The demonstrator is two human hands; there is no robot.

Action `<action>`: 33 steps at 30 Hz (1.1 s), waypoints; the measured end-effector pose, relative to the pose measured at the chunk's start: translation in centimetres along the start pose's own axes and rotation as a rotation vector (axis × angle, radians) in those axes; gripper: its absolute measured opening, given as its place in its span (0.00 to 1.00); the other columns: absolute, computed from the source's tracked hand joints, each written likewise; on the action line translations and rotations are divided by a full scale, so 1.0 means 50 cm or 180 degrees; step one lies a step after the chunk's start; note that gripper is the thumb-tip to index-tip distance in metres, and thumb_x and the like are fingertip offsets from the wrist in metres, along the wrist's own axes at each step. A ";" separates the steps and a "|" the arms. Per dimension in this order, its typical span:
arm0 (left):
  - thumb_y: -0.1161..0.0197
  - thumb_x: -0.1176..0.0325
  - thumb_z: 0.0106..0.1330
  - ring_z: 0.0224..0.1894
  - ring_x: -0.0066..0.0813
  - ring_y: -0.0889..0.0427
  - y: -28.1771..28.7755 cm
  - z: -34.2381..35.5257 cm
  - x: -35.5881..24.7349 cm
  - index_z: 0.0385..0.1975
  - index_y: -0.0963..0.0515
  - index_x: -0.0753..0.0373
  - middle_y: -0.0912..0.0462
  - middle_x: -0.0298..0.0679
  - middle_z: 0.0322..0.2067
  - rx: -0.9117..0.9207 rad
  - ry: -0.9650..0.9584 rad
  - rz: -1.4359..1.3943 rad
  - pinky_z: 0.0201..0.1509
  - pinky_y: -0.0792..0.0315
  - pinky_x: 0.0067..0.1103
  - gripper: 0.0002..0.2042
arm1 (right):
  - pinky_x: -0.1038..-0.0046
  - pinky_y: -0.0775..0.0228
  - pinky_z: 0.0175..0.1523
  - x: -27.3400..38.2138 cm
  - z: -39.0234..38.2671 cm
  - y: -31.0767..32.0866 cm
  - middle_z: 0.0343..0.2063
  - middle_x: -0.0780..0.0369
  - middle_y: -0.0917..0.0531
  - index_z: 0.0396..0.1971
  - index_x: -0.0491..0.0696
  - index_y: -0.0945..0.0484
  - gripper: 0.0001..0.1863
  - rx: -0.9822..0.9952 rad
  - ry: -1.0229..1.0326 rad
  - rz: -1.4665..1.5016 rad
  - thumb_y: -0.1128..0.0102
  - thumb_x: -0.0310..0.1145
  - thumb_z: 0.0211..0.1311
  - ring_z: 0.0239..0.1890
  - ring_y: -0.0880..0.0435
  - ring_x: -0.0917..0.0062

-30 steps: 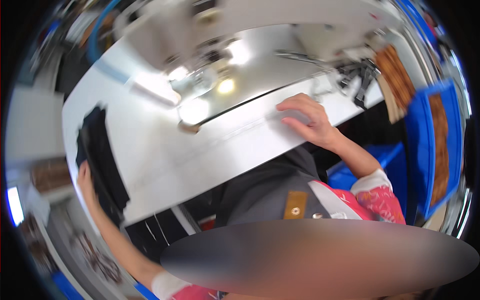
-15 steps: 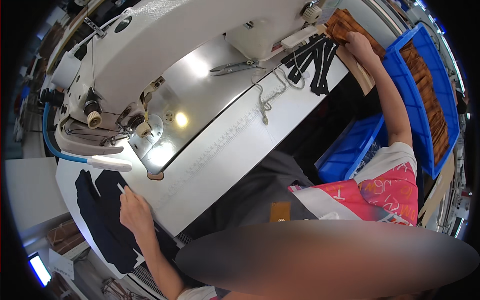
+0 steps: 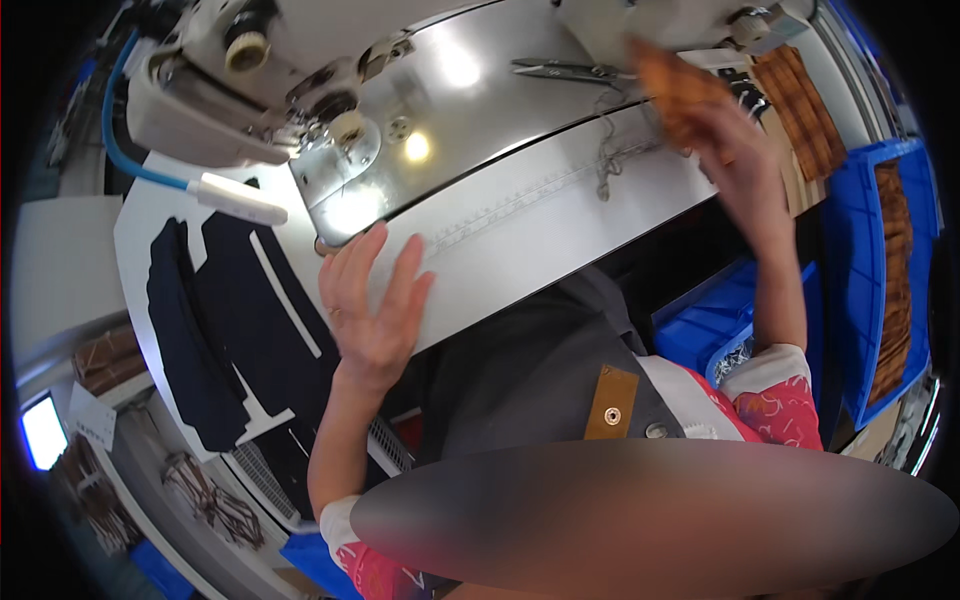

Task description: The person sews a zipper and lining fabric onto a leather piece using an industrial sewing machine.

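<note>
My left hand (image 3: 370, 310) is open, fingers spread, hovering over the near edge of the white sewing table (image 3: 560, 215), just right of a stack of dark navy fabric pieces (image 3: 235, 330). My right hand (image 3: 725, 135) is raised at the upper right and grips a brown woven piece (image 3: 675, 85), blurred by motion. The sewing machine (image 3: 250, 70) stands at the upper left over a shiny metal plate (image 3: 470, 110).
Scissors (image 3: 565, 68) lie on the metal plate. A pile of brown woven pieces (image 3: 800, 105) sits at the table's right end. Blue bins (image 3: 885, 270) with more brown pieces stand at the right. A blue hose (image 3: 125, 130) runs by the machine.
My right hand has lifted a brown piece off the right-hand pile and is bringing it left. My left hand has left the navy fabric and moved right, open.
</note>
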State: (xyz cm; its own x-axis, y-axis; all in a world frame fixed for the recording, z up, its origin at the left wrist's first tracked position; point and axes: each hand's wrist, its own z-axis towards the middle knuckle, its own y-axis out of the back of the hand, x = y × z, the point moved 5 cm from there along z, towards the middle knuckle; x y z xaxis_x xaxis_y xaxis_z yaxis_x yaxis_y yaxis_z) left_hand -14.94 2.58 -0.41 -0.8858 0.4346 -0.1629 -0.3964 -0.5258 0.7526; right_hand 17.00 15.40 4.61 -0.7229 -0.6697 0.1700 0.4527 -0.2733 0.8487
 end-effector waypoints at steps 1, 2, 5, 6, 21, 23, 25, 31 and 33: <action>0.29 0.71 0.54 0.55 0.40 0.26 -0.005 0.011 -0.018 0.54 0.23 0.52 0.27 0.43 0.57 -0.0182 -0.0127 0.0034 0.63 0.38 0.37 0.24 | 0.66 0.24 0.44 0.081 0.003 -0.065 0.35 0.54 0.21 0.40 0.41 0.22 0.16 0.0514 0.0246 0.0334 0.36 0.20 0.46 0.40 0.19 0.59; 0.28 0.69 0.53 0.57 0.40 0.27 -0.013 0.013 -0.027 0.56 0.25 0.51 0.29 0.43 0.59 -0.0065 -0.0108 0.0131 0.65 0.41 0.37 0.27 | 0.65 0.24 0.43 0.155 0.013 -0.128 0.35 0.57 0.21 0.39 0.42 0.23 0.17 0.0632 0.0551 0.0752 0.35 0.20 0.44 0.39 0.19 0.60; 0.30 0.70 0.50 0.56 0.40 0.26 -0.015 -0.011 0.001 0.53 0.25 0.54 0.28 0.42 0.58 0.0379 0.0008 0.0067 0.62 0.39 0.35 0.26 | 0.65 0.28 0.35 0.287 0.036 -0.215 0.27 0.62 0.26 0.31 0.44 0.25 0.11 0.0466 0.1017 0.1369 0.35 0.26 0.45 0.32 0.22 0.68; 0.31 0.72 0.49 0.53 0.38 0.24 -0.014 -0.027 0.020 0.48 0.23 0.58 0.25 0.42 0.54 0.0686 0.0021 -0.0118 0.58 0.33 0.32 0.22 | 0.65 0.28 0.35 0.300 0.036 -0.217 0.27 0.62 0.26 0.31 0.44 0.25 0.11 0.0490 0.1050 0.1437 0.35 0.26 0.45 0.32 0.22 0.68; 0.35 0.77 0.59 0.44 0.37 0.18 0.040 -0.049 0.071 0.33 0.20 0.69 0.18 0.41 0.46 0.1071 0.1313 -0.1698 0.48 0.24 0.25 0.04 | 0.68 0.25 0.47 0.185 -0.004 -0.186 0.45 0.58 0.18 0.37 0.42 0.19 0.12 0.1144 0.0966 0.1502 0.32 0.29 0.53 0.44 0.18 0.64; 0.34 0.75 0.58 0.45 0.34 0.20 0.029 -0.052 0.080 0.32 0.19 0.67 0.18 0.39 0.44 0.1178 0.1996 -0.1973 0.48 0.26 0.25 0.04 | 0.69 0.27 0.39 0.199 0.032 -0.182 0.37 0.59 0.18 0.31 0.41 0.20 0.05 0.1046 0.0639 0.1683 0.35 0.26 0.56 0.36 0.18 0.66; 0.34 0.76 0.58 0.44 0.33 0.19 0.025 -0.056 0.080 0.32 0.19 0.66 0.18 0.38 0.40 0.1118 0.1951 -0.1905 0.47 0.26 0.24 0.04 | 0.70 0.29 0.34 0.198 0.046 -0.196 0.30 0.59 0.22 0.29 0.41 0.22 0.03 0.1399 -0.0300 0.1982 0.38 0.24 0.58 0.29 0.21 0.68; 0.33 0.78 0.56 0.43 0.33 0.20 0.018 -0.069 0.068 0.32 0.19 0.64 0.19 0.37 0.38 0.0715 0.1905 -0.1468 0.44 0.25 0.21 0.05 | 0.73 0.32 0.30 0.201 0.036 -0.207 0.27 0.60 0.25 0.31 0.42 0.23 0.03 0.0883 -0.0056 0.1567 0.38 0.21 0.57 0.25 0.23 0.69; 0.34 0.78 0.56 0.44 0.32 0.20 0.021 -0.062 0.056 0.32 0.19 0.60 0.19 0.35 0.39 0.0463 0.1794 -0.1045 0.48 0.26 0.25 0.06 | 0.73 0.32 0.28 0.202 0.027 -0.208 0.26 0.60 0.25 0.32 0.43 0.23 0.04 0.0775 0.0035 0.1511 0.37 0.21 0.57 0.25 0.23 0.69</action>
State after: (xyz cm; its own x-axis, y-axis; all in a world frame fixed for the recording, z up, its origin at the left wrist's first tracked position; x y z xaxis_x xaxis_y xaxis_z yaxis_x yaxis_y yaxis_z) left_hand -18.60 0.96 -2.07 -0.7309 0.0861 -0.6770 -0.6654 -0.3103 0.6790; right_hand 4.27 12.40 -1.83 -0.4618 -0.6883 0.5595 0.5935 0.2290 0.7715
